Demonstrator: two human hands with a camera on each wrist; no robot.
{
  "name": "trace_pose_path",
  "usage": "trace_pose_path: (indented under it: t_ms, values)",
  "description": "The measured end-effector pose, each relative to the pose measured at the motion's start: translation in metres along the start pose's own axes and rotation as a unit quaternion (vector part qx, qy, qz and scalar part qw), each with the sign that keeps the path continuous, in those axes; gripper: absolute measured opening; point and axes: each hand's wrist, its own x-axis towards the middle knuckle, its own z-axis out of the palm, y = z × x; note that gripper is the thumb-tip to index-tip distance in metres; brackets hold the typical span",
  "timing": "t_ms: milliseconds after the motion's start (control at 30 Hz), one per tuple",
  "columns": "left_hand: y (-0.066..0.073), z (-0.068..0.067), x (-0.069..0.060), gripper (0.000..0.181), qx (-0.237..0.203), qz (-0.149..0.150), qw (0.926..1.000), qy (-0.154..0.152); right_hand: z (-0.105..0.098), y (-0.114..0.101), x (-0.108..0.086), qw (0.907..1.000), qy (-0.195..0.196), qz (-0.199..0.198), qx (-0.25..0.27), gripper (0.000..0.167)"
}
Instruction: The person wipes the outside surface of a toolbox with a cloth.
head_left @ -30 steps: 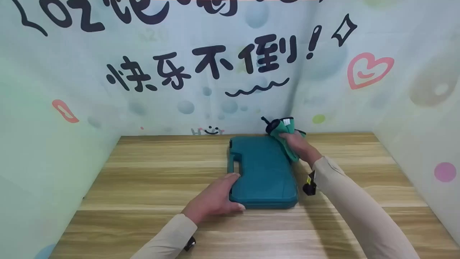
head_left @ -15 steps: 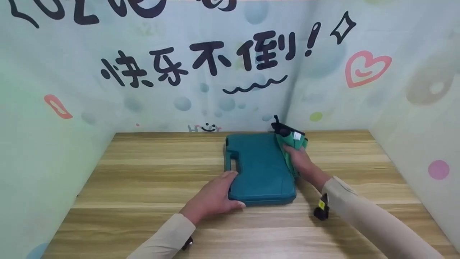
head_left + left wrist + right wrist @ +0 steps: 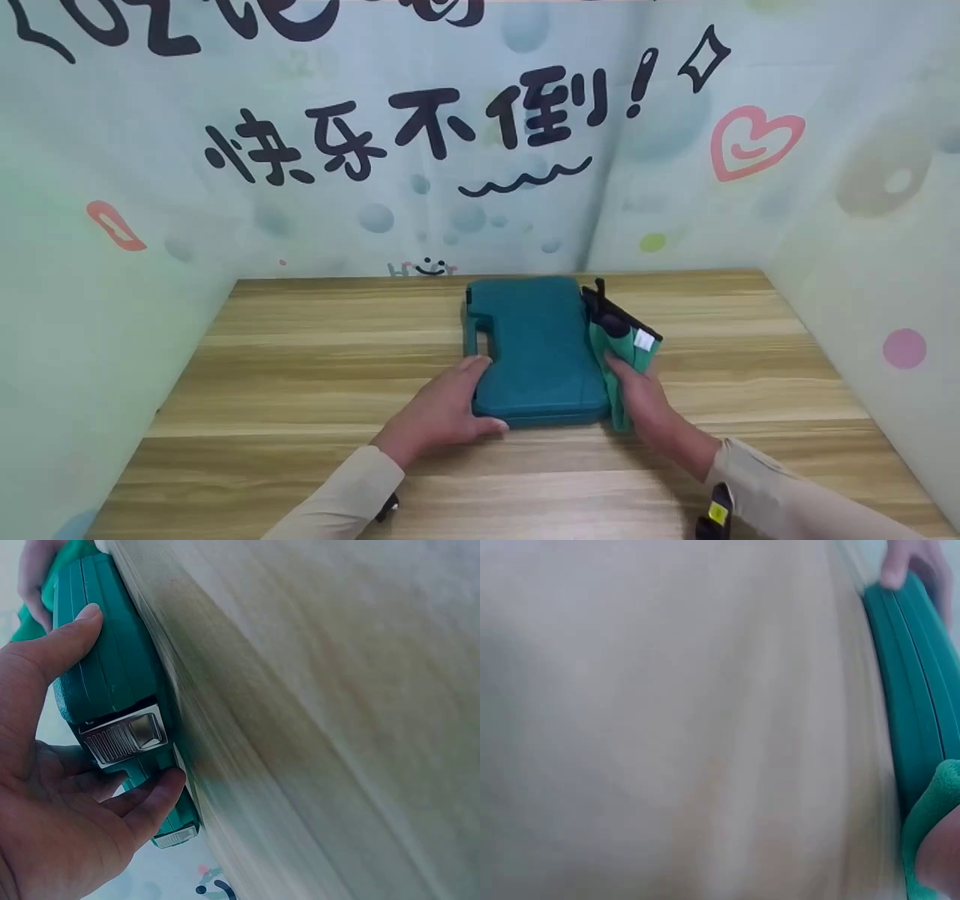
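A teal plastic carrying case [image 3: 536, 352] lies flat on the wooden table, its cut-out handle on the left side. At its near left corner my left hand [image 3: 441, 414] grips it, with the thumb on the near side. In the left wrist view the fingers reach beside a metal latch [image 3: 129, 736]. My right hand [image 3: 651, 401] holds a bunched green cloth [image 3: 621, 346] with black edging and a white tag, against the right side of the case. Only a bit of the fuzzy cloth [image 3: 930, 821] shows in the right wrist view, touching the case.
The wood-grain table [image 3: 315, 360] extends to both sides of the case. A printed fabric backdrop [image 3: 337, 217] with dark lettering stands along the back edge, and similar panels flank the left and right. A small black device [image 3: 716, 514] is on the right wrist.
My right hand and the cloth have slid from the case's far right corner along its right side towards me. The left hand keeps its grip on the case.
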Motion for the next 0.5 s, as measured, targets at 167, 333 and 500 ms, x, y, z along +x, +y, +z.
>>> trace_pose_path:
  t_ms: [167, 333, 500]
  values:
    - [0.001, 0.001, 0.0, 0.1, -0.003, -0.008, 1.0, 0.0, -0.008, 0.001, -0.028, 0.9999, 0.0, 0.015, 0.004, 0.072]
    - [0.002, 0.001, 0.0, 0.101, -0.001, -0.015, 0.9999, -0.004, -0.032, -0.009, -0.045, 0.9964, -0.001, 0.076, 0.039, 0.08]
    - [0.002, 0.001, 0.0, 0.101, 0.001, -0.014, 0.9999, -0.002, -0.06, -0.033, -0.041, 0.9868, -0.002, 0.078, 0.142, 0.044]
